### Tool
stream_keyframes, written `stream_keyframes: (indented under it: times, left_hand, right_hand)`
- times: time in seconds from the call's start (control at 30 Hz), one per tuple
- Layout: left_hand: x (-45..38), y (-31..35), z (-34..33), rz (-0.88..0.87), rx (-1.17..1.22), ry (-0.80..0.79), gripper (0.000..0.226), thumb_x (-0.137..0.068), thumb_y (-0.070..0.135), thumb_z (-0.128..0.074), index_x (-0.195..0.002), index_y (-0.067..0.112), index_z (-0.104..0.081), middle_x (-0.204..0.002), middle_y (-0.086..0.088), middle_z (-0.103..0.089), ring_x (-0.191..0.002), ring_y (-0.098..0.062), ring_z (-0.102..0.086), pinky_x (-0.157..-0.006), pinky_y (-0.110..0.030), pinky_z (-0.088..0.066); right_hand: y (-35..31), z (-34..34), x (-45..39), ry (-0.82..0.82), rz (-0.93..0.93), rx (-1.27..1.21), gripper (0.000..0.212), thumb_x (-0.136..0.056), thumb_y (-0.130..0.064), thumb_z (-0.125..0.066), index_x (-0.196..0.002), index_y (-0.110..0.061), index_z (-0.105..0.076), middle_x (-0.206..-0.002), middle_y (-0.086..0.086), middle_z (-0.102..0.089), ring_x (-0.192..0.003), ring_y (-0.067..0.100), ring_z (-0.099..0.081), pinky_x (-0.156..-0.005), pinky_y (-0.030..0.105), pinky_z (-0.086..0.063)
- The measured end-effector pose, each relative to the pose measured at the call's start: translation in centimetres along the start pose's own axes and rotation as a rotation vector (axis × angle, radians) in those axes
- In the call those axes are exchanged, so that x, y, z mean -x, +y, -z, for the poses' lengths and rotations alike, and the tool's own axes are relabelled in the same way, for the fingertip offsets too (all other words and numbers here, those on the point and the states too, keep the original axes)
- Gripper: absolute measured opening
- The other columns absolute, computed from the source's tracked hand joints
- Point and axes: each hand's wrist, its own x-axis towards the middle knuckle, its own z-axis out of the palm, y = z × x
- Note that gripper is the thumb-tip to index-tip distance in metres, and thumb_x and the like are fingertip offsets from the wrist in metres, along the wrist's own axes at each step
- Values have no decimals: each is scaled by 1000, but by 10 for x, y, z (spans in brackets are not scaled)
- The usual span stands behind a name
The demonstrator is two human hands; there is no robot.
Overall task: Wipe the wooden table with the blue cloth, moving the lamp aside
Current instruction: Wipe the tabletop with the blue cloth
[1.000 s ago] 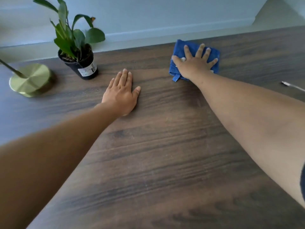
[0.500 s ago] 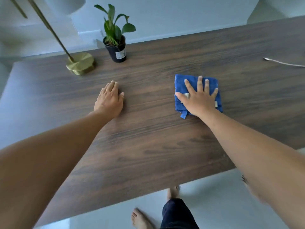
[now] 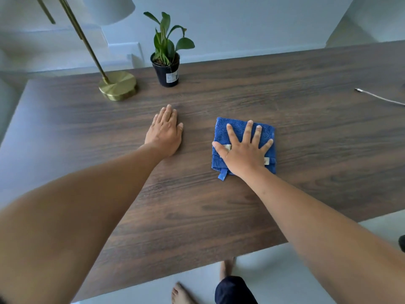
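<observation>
Having slid nearer, blue cloth under spread right hand.

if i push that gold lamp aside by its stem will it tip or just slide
The lamp probably slides if pushed low: its round brass base looks solid and heavy. The stem leans and the shade sits high, so a push up high may tip it. The smooth table should let it glide.

a home room: wooden table with brass lamp at eleven o'clock, potted plant at twelve, bare feet below
</observation>
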Motion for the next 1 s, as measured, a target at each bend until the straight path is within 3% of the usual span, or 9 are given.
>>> stream_keyframes:
  times: [0.3,0.53,0.73,0.9,1.0]
  left_hand:
    - [-65,11,-9,-21,11,-2,60,-106,37,-25,-157,9,-14,-166,-4,-3,-152,-16,1,-123,-31,0]
    - [-65,8,-16,-23,-5,69,59,-106,39,-22,-158,13,-13,-166,0,-2,-152,-11,3,-119,-23,7]
    - [-65,6,-17,-26,-31,72,59,-105,41,-20,-158,15,-12,-165,1,-2,-151,-8,4,-121,-25,6]
    - [-65,5,-18,-24,-49,68,58,-106,41,-21,-158,16,-11,-165,3,-1,-150,-4,6,-122,-25,4]
    - [-64,5,-18,-25,-58,70,58,-106,40,-21,-158,16,-12,-165,3,-3,-150,-5,6,-122,-25,4]
  right_hand:
    - [-43,19,-109,-20,8,-30,85,-84,-86,-8,-156,-42,2,-163,18,19,-148,43,20,-110,74,9]
    - [-75,34,-217,-8,40,-62,85,-84,-85,-14,-156,-42,-4,-163,18,16,-148,44,18,-109,75,9]
    - [-95,50,-305,-13,166,-62,86,-83,-86,-13,-156,-43,-4,-165,17,12,-149,43,15,-109,74,9]
    - [-107,61,-351,-39,189,-49,80,-86,-81,-12,-155,-40,-21,-165,16,-2,-150,43,6,-108,75,10]
    - [-107,61,-351,-35,186,-58,77,-89,-78,-12,-155,-39,-22,-166,14,-4,-151,40,5,-109,74,10]
